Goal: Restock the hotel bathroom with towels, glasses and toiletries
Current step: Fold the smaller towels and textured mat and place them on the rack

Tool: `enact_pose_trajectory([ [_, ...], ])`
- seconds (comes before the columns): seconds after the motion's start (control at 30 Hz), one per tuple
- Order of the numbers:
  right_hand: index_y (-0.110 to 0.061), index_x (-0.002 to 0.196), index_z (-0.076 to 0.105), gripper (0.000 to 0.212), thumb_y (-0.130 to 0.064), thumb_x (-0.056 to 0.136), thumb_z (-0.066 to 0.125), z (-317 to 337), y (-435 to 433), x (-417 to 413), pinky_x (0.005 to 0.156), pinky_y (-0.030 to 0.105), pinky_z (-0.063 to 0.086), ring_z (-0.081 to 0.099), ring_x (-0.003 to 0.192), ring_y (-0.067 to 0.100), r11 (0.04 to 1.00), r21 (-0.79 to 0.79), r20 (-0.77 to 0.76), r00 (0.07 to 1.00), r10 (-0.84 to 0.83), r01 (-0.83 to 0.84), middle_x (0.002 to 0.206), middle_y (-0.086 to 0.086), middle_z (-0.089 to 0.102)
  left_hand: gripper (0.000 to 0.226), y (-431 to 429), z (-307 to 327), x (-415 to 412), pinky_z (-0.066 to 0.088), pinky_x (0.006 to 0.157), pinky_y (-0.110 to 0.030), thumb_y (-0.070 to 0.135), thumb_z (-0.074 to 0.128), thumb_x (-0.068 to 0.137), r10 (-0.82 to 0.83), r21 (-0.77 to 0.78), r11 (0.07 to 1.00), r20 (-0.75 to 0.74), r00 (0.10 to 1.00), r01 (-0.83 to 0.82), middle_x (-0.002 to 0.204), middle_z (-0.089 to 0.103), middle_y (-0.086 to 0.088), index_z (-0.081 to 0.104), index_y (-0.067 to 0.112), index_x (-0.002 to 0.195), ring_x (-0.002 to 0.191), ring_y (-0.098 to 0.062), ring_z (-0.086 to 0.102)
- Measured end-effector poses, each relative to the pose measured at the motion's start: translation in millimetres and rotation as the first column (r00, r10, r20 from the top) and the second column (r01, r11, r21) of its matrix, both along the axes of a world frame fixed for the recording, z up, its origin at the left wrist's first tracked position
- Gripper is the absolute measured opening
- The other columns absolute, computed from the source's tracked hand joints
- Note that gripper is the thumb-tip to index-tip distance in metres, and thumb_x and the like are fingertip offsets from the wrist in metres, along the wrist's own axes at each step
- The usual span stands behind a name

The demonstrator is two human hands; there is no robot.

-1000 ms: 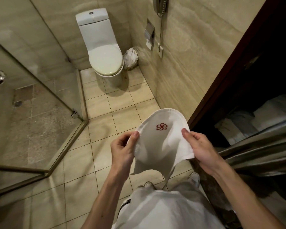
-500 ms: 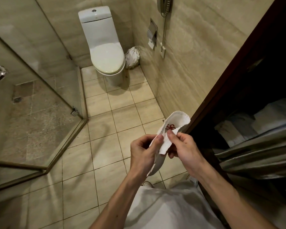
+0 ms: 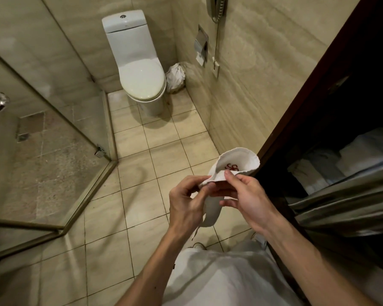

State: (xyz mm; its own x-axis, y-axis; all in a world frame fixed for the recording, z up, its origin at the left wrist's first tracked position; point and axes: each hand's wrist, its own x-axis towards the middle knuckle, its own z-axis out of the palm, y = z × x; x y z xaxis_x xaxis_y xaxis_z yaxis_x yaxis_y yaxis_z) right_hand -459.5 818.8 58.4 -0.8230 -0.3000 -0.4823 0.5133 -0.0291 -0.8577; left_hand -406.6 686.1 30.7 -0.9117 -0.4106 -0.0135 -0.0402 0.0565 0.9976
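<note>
A small white towel (image 3: 239, 161) with a red embroidered emblem is folded over between my hands, in front of my waist above the tiled floor. My left hand (image 3: 187, 202) pinches its left edge with thumb and fingers. My right hand (image 3: 245, 195) pinches the folded edge just below the emblem. The towel's lower end hangs down between my hands. To the right, stacked white linen (image 3: 358, 155) lies in a dark space beyond the door frame.
A white toilet (image 3: 139, 71) stands at the back, with a white-lined bin (image 3: 175, 78) beside it. A glass shower enclosure (image 3: 53, 120) fills the left. The tiled wall (image 3: 252, 74) carries a paper holder and a phone. A dark door frame (image 3: 307, 85) runs along the right.
The towel was held spread wide between both hands; my hands have come together and folded it in half, and the fold has tightened since half a second ago.
</note>
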Motion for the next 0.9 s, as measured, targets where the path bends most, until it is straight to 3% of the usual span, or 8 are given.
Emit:
enact_pose_trajectory([
  [0.1, -0.018, 0.083, 0.058, 0.042, -0.057, 0.073, 0.073, -8, 22, 0, 0.061, 0.029, 0.048, 0.061, 0.071, 0.014, 0.942, 0.296, -0.371, 0.928, -0.036, 0.155, 0.079, 0.005, 0.065, 0.024, -11, 7, -6, 0.048, 0.070, -0.021, 0.012, 0.076, 0.082, -0.043, -0.050, 0.998, -0.024, 0.999, 0.042, 0.080, 0.072, 0.007, 0.076, 0.036, 0.086, 0.074, -0.006, 0.063],
  [0.2, -0.031, 0.102, 0.055, 0.055, -0.057, 0.060, 0.080, -14, 48, -14, 0.077, 0.018, 0.043, 0.045, 0.099, 0.008, 0.789, 0.583, -0.583, 0.776, 0.241, 0.192, 0.111, -0.003, 0.043, 0.026, -23, 13, -12, 0.048, 0.069, -0.022, 0.014, 0.075, 0.083, -0.109, -0.088, 0.991, -0.036, 0.993, 0.105, 0.079, 0.071, 0.007, 0.076, 0.040, 0.083, 0.074, -0.007, 0.063],
  [0.33, -0.026, 0.103, 0.070, 0.041, -0.053, 0.073, 0.077, -33, 64, -43, 0.106, 0.040, 0.030, 0.022, 0.135, 0.017, 0.541, 0.840, -0.375, 0.664, 0.647, -0.053, 0.143, 0.000, 0.033, 0.010, -38, 18, -22, 0.048, 0.070, -0.024, 0.016, 0.073, 0.086, -0.202, -0.128, 0.972, -0.015, 0.979, 0.198, 0.083, 0.073, 0.002, 0.076, 0.024, 0.090, 0.077, -0.009, 0.064],
  [0.4, -0.021, 0.103, 0.071, 0.029, -0.044, 0.084, 0.070, -38, 69, -51, 0.109, 0.040, 0.031, 0.029, 0.135, 0.016, 0.446, 0.876, -0.236, 0.641, 0.731, -0.186, 0.143, -0.001, 0.042, 0.006, -48, 23, -26, 0.049, 0.070, -0.025, 0.017, 0.072, 0.089, -0.253, -0.168, 0.953, 0.013, 0.967, 0.251, 0.086, 0.072, 0.001, 0.075, 0.021, 0.091, 0.079, -0.010, 0.064],
  [0.6, -0.025, 0.086, 0.066, 0.020, -0.043, 0.090, 0.061, -9, 76, -65, 0.085, 0.029, 0.045, 0.054, 0.098, 0.007, 0.473, 0.854, -0.281, 0.574, 0.769, -0.216, 0.102, -0.014, 0.060, 0.015, -87, 20, -34, 0.054, 0.079, -0.038, 0.038, 0.061, 0.090, -0.301, -0.284, 0.899, 0.153, 0.941, 0.334, 0.093, 0.068, 0.004, 0.071, 0.026, 0.091, 0.090, -0.019, 0.064],
  [0.7, -0.022, 0.079, 0.066, 0.028, -0.047, 0.089, 0.060, 5, 67, -61, 0.075, 0.021, 0.044, 0.056, 0.089, 0.002, 0.501, 0.834, -0.335, 0.509, 0.793, -0.231, 0.095, -0.015, 0.062, 0.016, -91, 18, -33, 0.048, 0.073, -0.025, 0.028, 0.058, 0.098, -0.288, -0.208, 0.927, 0.136, 0.948, 0.311, 0.088, 0.062, -0.003, 0.066, 0.015, 0.093, 0.079, -0.008, 0.058],
  [0.77, -0.021, 0.073, 0.063, 0.030, -0.047, 0.087, 0.063, 7, 62, -59, 0.065, 0.019, 0.041, 0.057, 0.077, 0.002, 0.540, 0.807, -0.370, 0.509, 0.777, -0.239, 0.084, -0.013, 0.061, 0.016, -86, 19, -31, 0.044, 0.069, -0.018, 0.019, 0.052, 0.103, -0.242, -0.178, 0.949, 0.108, 0.964, 0.258, 0.085, 0.056, -0.002, 0.061, 0.012, 0.093, 0.073, -0.003, 0.052],
  [0.9, -0.020, 0.075, 0.064, 0.021, -0.037, 0.083, 0.072, 14, 55, -54, 0.058, 0.027, 0.049, 0.059, 0.065, 0.005, 0.625, 0.736, -0.403, 0.574, 0.713, -0.259, 0.073, -0.008, 0.064, 0.022, -74, 12, -32, 0.042, 0.075, -0.029, 0.039, 0.043, 0.101, -0.122, -0.130, 0.982, 0.103, 0.987, 0.135, 0.087, 0.052, 0.005, 0.053, 0.021, 0.094, 0.079, -0.006, 0.046],
])
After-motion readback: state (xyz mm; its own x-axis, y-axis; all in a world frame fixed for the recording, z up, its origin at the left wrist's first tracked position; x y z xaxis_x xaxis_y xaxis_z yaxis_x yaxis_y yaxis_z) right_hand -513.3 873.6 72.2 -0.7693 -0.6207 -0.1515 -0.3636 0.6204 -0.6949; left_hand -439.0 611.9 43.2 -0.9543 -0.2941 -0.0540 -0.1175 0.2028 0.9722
